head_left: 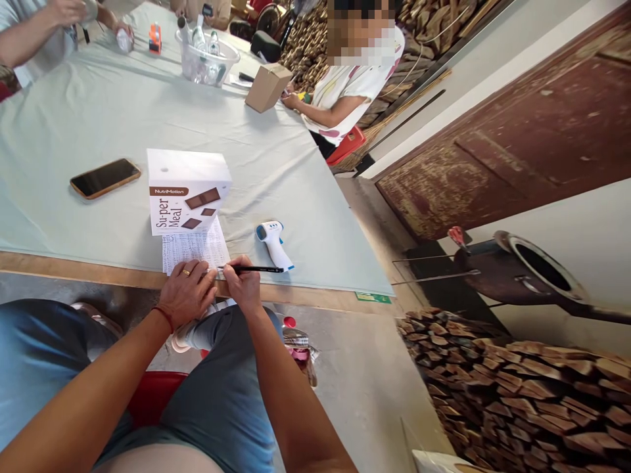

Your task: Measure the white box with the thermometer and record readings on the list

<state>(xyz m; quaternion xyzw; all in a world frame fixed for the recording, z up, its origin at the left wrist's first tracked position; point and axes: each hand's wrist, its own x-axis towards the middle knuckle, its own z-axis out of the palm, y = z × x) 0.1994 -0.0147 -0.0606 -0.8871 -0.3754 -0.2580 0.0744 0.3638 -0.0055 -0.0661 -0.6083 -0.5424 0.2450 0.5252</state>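
Gripping a pen (256, 269), hands cover the sheet's (194, 248) edge (writing illegible).

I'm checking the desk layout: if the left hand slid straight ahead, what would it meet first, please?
Probably the white box: the left hand rests on the written sheet, fingers pointing toward it.

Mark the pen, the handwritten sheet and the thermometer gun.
pen (259, 269), head view, middle of the black barrel.
handwritten sheet (194, 249), head view, written area below the box.
thermometer gun (274, 244), head view, white handle.
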